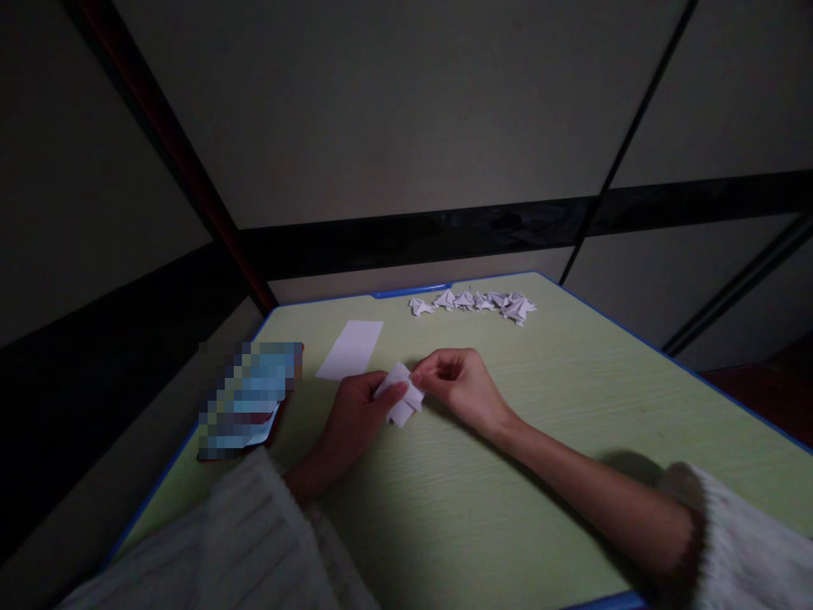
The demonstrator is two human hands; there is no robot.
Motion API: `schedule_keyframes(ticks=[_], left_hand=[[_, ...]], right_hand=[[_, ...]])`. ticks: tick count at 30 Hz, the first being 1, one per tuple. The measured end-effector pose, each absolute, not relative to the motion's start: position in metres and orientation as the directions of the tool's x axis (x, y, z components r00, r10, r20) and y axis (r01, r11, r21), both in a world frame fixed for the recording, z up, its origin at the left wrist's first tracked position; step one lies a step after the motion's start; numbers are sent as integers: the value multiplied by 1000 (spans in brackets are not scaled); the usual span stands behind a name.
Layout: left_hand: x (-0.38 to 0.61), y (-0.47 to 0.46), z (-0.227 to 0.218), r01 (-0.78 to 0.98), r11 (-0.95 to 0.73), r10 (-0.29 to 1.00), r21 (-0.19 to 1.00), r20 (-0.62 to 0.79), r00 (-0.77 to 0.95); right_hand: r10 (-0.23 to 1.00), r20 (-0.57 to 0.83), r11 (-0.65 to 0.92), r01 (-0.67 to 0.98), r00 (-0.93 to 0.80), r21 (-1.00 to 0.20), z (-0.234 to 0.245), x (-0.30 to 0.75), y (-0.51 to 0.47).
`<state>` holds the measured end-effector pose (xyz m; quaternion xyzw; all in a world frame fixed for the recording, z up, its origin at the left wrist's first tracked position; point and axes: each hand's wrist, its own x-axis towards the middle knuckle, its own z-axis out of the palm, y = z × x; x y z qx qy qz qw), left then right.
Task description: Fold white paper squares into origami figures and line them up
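Observation:
A small, partly folded piece of white paper [401, 396] is held between both hands just above the pale green table [483, 508]. My left hand [356, 419] pinches its left side, thumb on top. My right hand [458, 388] pinches its right edge with curled fingers. Both arms wear white knit sleeves.
A flat white paper strip [351, 349] lies beyond my left hand. Several finished white folded figures [476, 302] sit in a row at the table's far edge. A pixelated rectangular object [249, 398] rests near the left edge. The table has a blue rim; walls surround it.

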<state>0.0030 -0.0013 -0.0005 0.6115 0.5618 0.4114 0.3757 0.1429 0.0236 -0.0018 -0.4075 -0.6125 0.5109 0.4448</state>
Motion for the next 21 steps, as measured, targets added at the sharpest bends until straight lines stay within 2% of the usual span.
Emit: schedule_keyframes(ticks=[8, 15, 21], left_hand=[[3, -3, 2, 301, -23, 999, 953, 11, 42], [3, 0, -1, 201, 55, 994, 978, -71, 77], [3, 1, -2, 148, 62, 994, 987, -74, 77]], right_hand=[[898, 152, 169, 5, -413, -986, -2, 141, 22], [892, 57, 63, -2, -449, -998, -2, 143, 24], [889, 36, 44, 6, -457, -999, -3, 145, 25]])
